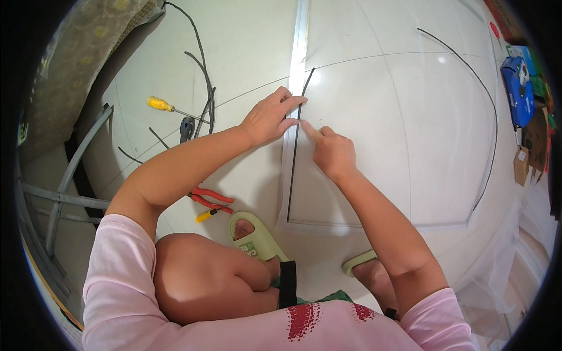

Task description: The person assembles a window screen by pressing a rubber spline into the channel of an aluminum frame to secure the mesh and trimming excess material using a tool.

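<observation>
A thin black rubber strip [293,167] runs along the white left bar [301,35] of a frame with sheer mesh [363,152] lying on the floor. Its upper end curves loose to the right, above my fingers. My left hand [272,115] rests on the bar with thumb and index finger spread apart, their tips touching the strip. Just below and right, my right hand [335,152] sets its stretched index fingertip on or right beside the strip near the left thumb, the other fingers curled and no tool in them. A second thin black strip [489,96] curves along the frame's right side.
Left lie black strip pieces [205,70], a yellow-handled screwdriver [159,103], a dark grey-handled tool [187,127], red-handled pliers [212,193] and another yellow handle [205,216]. Metal tubes [73,161] stand far left. A blue package [517,88] and white netting [497,263] lie right.
</observation>
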Motion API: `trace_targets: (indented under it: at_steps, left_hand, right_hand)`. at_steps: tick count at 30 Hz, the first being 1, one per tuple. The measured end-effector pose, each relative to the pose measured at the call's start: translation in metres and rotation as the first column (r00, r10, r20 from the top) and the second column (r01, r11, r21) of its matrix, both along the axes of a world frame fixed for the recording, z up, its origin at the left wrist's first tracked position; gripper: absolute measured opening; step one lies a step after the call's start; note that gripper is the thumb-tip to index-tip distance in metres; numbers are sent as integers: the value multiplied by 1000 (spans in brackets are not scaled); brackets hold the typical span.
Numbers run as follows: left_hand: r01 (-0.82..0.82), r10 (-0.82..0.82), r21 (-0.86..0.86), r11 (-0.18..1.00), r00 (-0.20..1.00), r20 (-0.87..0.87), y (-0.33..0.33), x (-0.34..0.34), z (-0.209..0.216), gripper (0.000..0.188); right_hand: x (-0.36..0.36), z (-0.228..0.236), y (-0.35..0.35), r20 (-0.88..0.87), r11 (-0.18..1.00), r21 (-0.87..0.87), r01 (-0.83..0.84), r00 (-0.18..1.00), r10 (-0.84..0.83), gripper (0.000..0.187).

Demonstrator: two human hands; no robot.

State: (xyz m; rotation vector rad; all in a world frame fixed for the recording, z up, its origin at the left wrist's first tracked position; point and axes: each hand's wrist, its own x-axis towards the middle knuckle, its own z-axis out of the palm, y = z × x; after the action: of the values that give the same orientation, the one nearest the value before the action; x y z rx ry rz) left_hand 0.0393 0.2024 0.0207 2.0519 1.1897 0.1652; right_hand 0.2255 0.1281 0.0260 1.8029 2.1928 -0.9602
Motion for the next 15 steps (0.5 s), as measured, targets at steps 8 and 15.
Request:
trace_targets:
  at_steps: [8, 15]
  left_hand:
    - [-13, 10, 47, 999, 999, 45, 1, 2, -7, 43]
    - [-32, 34, -28, 999, 998, 60, 5, 1, -10, 38]
  right_hand:
    - [6, -10, 7, -30, 986, 163, -18, 999, 23, 62]
    - [-2, 3, 17, 17, 996, 82, -42, 999, 41, 61]
